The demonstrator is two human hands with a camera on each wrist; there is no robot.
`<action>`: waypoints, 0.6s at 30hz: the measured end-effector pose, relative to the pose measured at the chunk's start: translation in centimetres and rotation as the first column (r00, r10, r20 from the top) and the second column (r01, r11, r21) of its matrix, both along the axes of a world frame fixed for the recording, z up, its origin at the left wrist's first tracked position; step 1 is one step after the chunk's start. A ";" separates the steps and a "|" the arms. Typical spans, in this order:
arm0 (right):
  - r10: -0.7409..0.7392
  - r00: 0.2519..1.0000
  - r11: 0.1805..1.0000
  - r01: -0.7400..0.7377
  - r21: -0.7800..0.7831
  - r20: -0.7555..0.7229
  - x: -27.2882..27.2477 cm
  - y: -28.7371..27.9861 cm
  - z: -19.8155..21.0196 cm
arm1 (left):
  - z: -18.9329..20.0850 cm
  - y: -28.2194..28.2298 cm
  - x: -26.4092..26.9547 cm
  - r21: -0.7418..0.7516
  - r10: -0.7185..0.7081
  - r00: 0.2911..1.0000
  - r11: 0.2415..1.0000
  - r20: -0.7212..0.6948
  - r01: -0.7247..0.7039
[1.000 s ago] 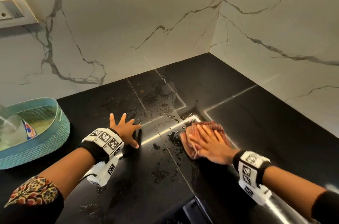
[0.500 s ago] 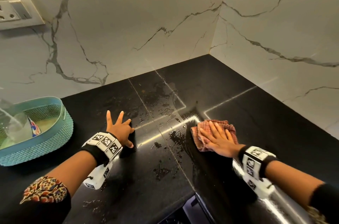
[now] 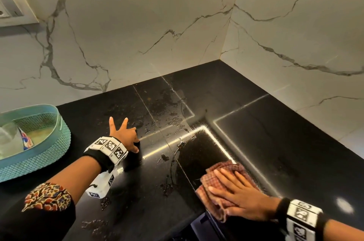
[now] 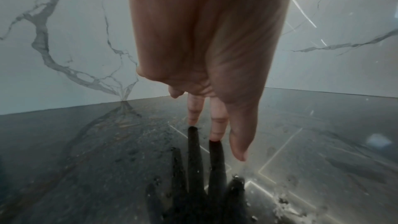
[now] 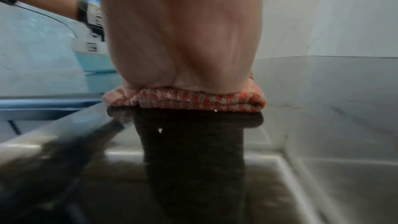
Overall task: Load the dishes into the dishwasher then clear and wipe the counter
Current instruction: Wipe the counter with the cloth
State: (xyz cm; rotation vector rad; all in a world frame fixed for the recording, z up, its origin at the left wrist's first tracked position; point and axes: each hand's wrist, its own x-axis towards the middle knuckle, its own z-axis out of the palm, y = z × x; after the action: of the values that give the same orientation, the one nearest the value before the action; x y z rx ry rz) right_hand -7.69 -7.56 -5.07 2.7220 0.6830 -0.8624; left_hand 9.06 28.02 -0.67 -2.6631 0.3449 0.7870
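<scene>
The right hand lies flat, fingers straight and together, pressing the checked red cloth onto the black surface. Since the earlier frames it has drawn the cloth back to the near edge, leaving a wiped patch behind it. The left hand stays braced on spread fingertips beside the wet spots, with the teal basket at far left.

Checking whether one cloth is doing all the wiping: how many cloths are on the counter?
1: the checked cloth lies under the right hand near the counter's front edge. None else shows.
</scene>
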 end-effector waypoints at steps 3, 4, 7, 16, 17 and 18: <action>-0.050 0.998 0.979 0.056 0.197 -0.035 2.0 -2.4 -0.2 | 0.1 0.3 -0.5 -0.024 0.029 0.999 0.999 -0.012 -0.030; -0.101 0.994 0.971 0.107 0.212 -0.040 3.0 -2.4 -0.3 | 0.1 0.4 -0.7 -0.039 0.043 0.999 0.998 -0.010 -0.043; -0.267 0.962 0.939 0.273 0.211 -0.060 6.4 -0.1 -0.4 | 0.1 0.5 -1.0 -0.053 0.050 0.999 0.997 0.001 -0.050; 0.043 0.999 0.971 -0.034 0.236 -0.032 7.1 12.9 0.5 | 0.1 -0.5 -0.1 -0.047 0.031 0.999 0.998 0.040 -0.029; 0.106 0.994 0.967 -0.102 0.231 -0.003 6.0 13.1 0.4 | 0.1 -0.5 0.0 -0.046 0.030 0.999 0.999 0.038 -0.028; 0.185 0.980 0.957 -0.198 0.213 0.079 4.8 12.8 0.0 | 0.1 -0.5 0.1 -0.049 0.030 0.999 0.998 0.034 -0.029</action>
State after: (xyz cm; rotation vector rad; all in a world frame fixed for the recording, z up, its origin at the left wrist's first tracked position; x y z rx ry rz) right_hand -2.90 5.21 -5.03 2.7957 1.0674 -0.6963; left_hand 9.17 27.54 -0.52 -2.7291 0.3205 0.7498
